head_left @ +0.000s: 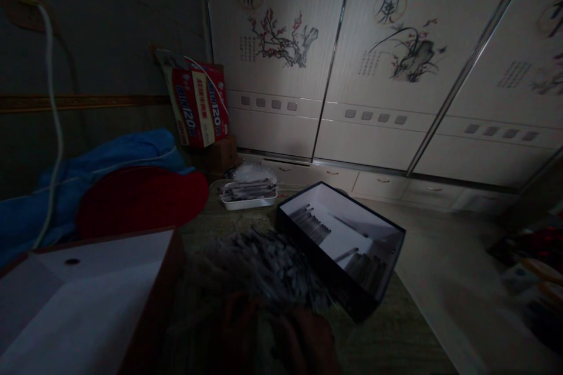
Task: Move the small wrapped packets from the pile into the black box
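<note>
Dim room. Both hands, left hand (pixel 235 328) & right hand (pixel 308 337), sit low at a loose pile of sticks (pixel 264 263); fingers' state: can't tell. Black box (pixel 338 240) just right of fingers; a careless nudge could scatter sticks off the counter (pixel 396 334).

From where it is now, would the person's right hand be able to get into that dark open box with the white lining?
Probably yes. The right hand sits low by the pile of small grey pieces, and the open box lies just beyond it, lidless, with nothing visible between them. The dim light hides finer detail.
</note>
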### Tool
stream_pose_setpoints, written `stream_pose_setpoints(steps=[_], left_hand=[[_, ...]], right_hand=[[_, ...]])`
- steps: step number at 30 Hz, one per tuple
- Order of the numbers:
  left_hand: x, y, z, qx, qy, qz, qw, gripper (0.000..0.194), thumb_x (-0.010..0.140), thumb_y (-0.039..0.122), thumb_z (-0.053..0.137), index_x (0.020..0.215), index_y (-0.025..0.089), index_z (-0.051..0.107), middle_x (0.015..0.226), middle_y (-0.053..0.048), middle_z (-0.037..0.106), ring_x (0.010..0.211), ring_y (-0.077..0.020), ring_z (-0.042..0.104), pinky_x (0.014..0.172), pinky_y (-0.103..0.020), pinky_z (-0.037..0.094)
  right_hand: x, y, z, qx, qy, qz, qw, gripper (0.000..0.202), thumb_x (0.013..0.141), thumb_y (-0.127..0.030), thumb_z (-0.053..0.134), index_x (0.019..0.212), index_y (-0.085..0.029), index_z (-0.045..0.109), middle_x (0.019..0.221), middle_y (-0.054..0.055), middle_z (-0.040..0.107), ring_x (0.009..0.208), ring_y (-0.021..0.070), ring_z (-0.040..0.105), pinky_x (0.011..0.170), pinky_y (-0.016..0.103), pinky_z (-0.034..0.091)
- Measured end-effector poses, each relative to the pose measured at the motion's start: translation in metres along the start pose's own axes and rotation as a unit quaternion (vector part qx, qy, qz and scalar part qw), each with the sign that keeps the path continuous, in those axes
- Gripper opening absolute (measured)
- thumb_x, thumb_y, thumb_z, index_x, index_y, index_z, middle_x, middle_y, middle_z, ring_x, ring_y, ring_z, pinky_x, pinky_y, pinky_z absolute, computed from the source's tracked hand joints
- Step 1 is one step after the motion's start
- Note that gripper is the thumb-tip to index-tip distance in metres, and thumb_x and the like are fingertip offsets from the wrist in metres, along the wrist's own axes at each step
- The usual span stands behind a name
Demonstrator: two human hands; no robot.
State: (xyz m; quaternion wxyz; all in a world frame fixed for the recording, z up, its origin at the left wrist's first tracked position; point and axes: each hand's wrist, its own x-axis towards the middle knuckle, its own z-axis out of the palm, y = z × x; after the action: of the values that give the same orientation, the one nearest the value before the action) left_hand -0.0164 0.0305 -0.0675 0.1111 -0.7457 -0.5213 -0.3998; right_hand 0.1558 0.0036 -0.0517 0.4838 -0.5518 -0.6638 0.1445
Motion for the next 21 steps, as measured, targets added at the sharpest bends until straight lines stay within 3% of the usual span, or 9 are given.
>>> stream_pose_setpoints(steps=[4, 7, 10, 15, 18, 21], left_hand=[[-0.009, 0.006, 0.013, 0.024, -0.038, 0.047, 0.998, 0.039, 0.087, 0.015, 0.043, 0.112, 0.025, 0.071, 0.112, -0.014, 0.068, 0.098, -0.0246, 0.070, 0.076, -0.037, 0.061], [-0.013, 0.020, 0.020, -0.007, -0.081, -0.054, 0.995, 0.052, 0.086, 0.010, 0.037, 0.127, 0.029, 0.062, 0.132, -0.013, 0.058, 0.115, -0.0251, 0.062, 0.091, -0.043, 0.056], [-0.013, 0.028, 0.019, -0.037, -0.089, -0.059, 0.994, 0.059, 0.080, 0.008, 0.037, 0.129, 0.030, 0.060, 0.127, -0.013, 0.057, 0.112, -0.0277, 0.061, 0.092, -0.049, 0.054], [-0.016, 0.019, 0.018, -0.010, -0.083, -0.008, 0.996, 0.053, 0.076, 0.008, 0.043, 0.120, 0.026, 0.066, 0.118, -0.014, 0.062, 0.104, -0.0268, 0.065, 0.085, -0.044, 0.058], [-0.019, 0.010, 0.021, 0.000, -0.080, 0.020, 0.997, 0.044, 0.079, 0.012, 0.045, 0.114, 0.025, 0.069, 0.112, -0.012, 0.066, 0.101, -0.0243, 0.068, 0.083, -0.039, 0.059], [-0.016, 0.004, 0.021, 0.022, -0.057, 0.038, 0.997, 0.039, 0.082, 0.012, 0.044, 0.109, 0.023, 0.070, 0.108, -0.011, 0.068, 0.097, -0.0223, 0.069, 0.082, -0.036, 0.059]], right_hand=[[0.014, 0.009, -0.021, -0.015, 0.011, 0.070, 0.997, 0.037, 0.098, -0.045, 0.042, 0.085, -0.023, 0.068, 0.067, 0.004, 0.070, 0.053, 0.0171, 0.064, 0.051, 0.025, 0.045], [0.019, 0.016, -0.026, -0.049, -0.004, 0.075, 0.996, 0.030, 0.096, -0.042, 0.047, 0.093, -0.022, 0.069, 0.075, 0.007, 0.074, 0.062, 0.0206, 0.069, 0.056, 0.026, 0.049], [0.018, 0.021, -0.021, -0.040, -0.014, 0.082, 0.996, 0.028, 0.095, -0.039, 0.048, 0.105, -0.020, 0.067, 0.084, 0.009, 0.076, 0.070, 0.0229, 0.072, 0.061, 0.028, 0.052], [0.018, 0.012, -0.019, -0.024, -0.022, 0.077, 0.996, 0.029, 0.097, -0.037, 0.044, 0.090, -0.021, 0.066, 0.075, 0.006, 0.072, 0.064, 0.0192, 0.068, 0.058, 0.025, 0.048], [0.027, -0.006, -0.041, 0.001, 0.004, 0.063, 0.998, 0.028, 0.097, -0.037, 0.045, 0.090, -0.022, 0.068, 0.075, 0.003, 0.072, 0.064, 0.0168, 0.067, 0.059, 0.022, 0.047], [0.051, -0.017, -0.082, -0.022, 0.041, 0.042, 0.998, 0.031, 0.098, -0.040, 0.044, 0.091, -0.021, 0.067, 0.079, 0.003, 0.072, 0.071, 0.0168, 0.068, 0.064, 0.021, 0.049]])
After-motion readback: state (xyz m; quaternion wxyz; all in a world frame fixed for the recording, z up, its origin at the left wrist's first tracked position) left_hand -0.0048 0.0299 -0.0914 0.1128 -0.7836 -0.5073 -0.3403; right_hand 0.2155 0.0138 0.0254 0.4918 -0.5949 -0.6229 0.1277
